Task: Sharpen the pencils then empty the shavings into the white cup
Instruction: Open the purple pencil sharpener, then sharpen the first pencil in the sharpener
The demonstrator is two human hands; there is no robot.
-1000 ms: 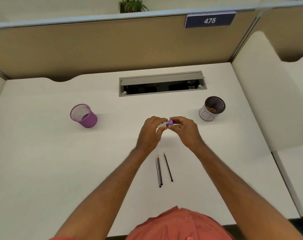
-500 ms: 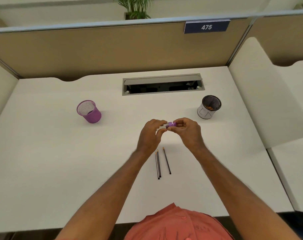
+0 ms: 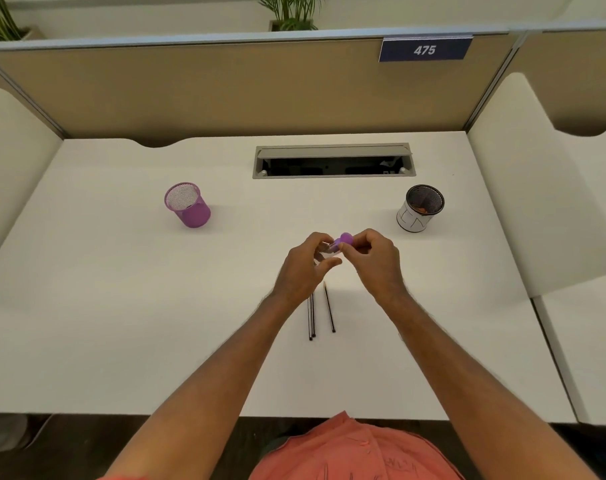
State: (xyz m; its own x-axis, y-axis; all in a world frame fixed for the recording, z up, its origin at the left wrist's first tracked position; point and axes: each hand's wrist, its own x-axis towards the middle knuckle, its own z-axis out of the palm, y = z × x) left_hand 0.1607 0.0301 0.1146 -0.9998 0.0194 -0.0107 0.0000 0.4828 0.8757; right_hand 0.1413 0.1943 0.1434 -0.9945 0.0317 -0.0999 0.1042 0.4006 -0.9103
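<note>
Head view: purple sharpener (image 3: 343,241) pinched between both hands, above pencils (image 3: 320,311).

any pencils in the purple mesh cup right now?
No: the purple mesh cup holds no pencils, and all three pencils lie flat on the desk near the person's hands.

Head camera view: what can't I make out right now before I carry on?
- Sharpener: mostly covered by the fingers of the left hand and right hand; how full it is can't be told.
- Pencils: the left wrist hides two tips.
- White cup: the contents are too small and dark to judge.
- Cable slot: its inside is in shadow.
</note>
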